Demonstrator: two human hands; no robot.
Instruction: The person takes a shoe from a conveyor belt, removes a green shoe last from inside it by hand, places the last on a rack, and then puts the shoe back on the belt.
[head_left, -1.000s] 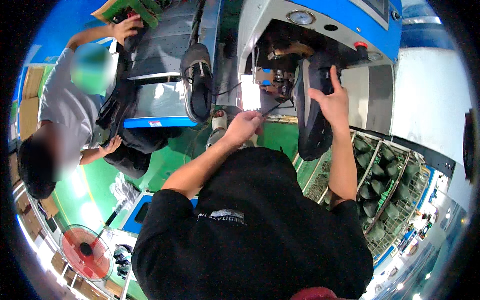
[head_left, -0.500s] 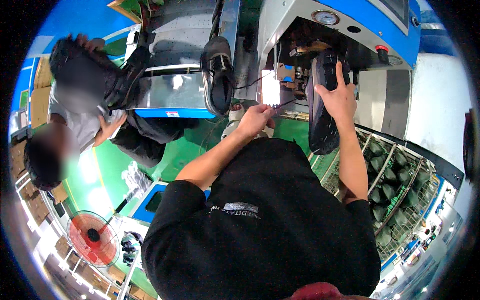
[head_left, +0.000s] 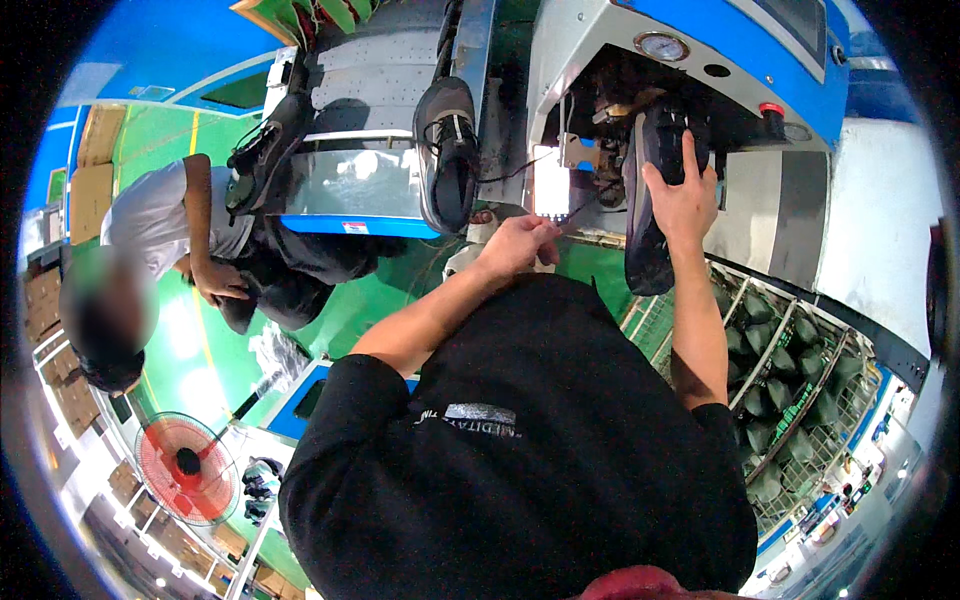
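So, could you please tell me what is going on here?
A person has the right hand on a large dark shoe, thumb and forefinger spread, with one end of the shoe inside the opening of a blue and white machine. The left hand pinches what looks like a thin dark strand in front of that opening. Another shoe rests untouched on a metal ledge to the left, and a co-worker leans forward farther left.

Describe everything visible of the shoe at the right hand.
The shoe looks black, with a paler greyish strip along its left edge; its material is hard to tell. It reaches lengthwise inside the blue-fronted machine, near end sticking out. The right hand lies against it, index finger extended along it.
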